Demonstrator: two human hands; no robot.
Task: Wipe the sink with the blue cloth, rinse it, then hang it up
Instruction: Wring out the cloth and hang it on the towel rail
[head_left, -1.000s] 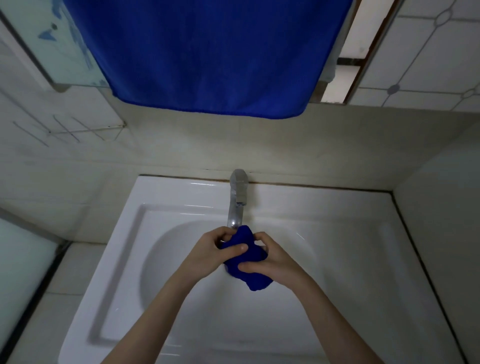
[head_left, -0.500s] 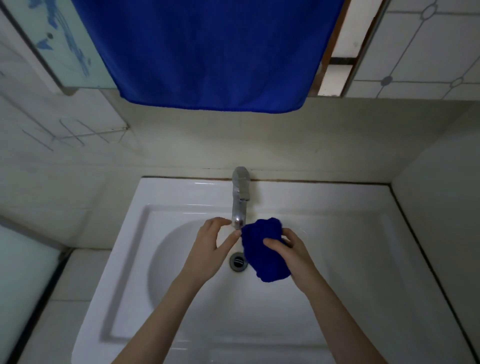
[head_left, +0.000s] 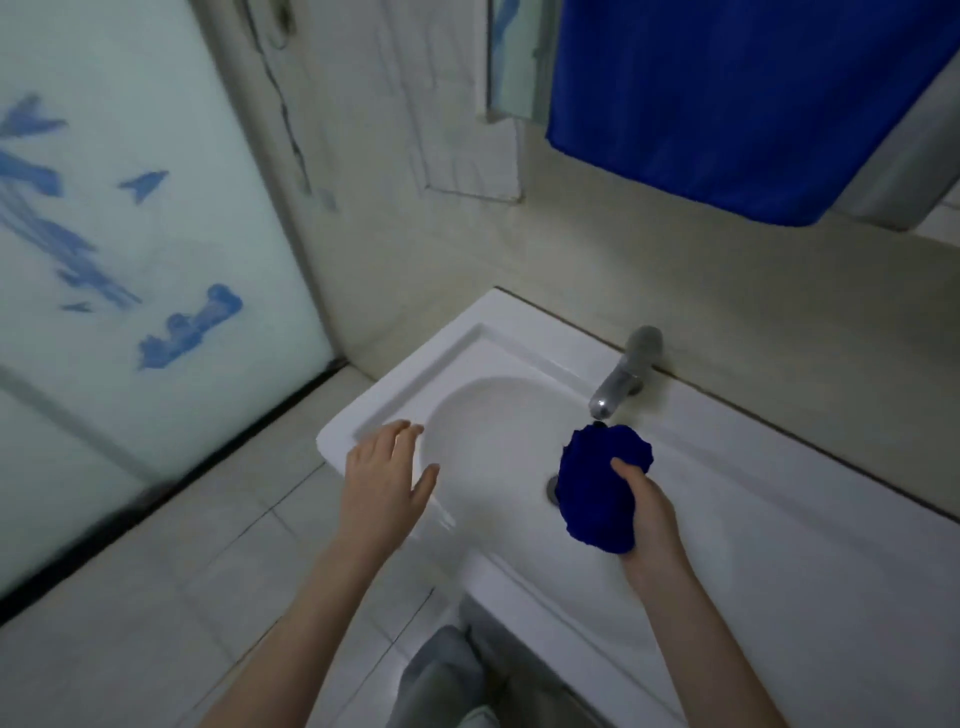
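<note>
Out beyond the left hand (head_left: 385, 483) stands a frosted glass panel (head_left: 130, 249) with blue marks, closing off that side, so free room for the arms lies mostly over the basin and back toward the person. Above and past the right hand (head_left: 652, 519) a large blue towel (head_left: 748, 98) hangs flat, its lower edge well clear of the tap. That looks a likely sort of place for hanging, though what it hangs from is out of sight. The white sink (head_left: 779, 540) lies under both hands, its flat ledge broad beyond the right wrist and its corner just ahead of the left fingers. The tap (head_left: 626, 376) juts over the bowl just beyond the right hand, its spout all but touching the top of the blue cloth (head_left: 597, 483). The right hand grips that cloth bunched into a ball, fingers curled round it, probably to rinse or squeeze it at the spout; no stream of water can be made out. The left hand holds nothing, fingers spread and straight above the sink's near rim; whether it touches is unclear. The drain (head_left: 551, 491) peeks out beside the cloth, on the left hand's side.
</note>
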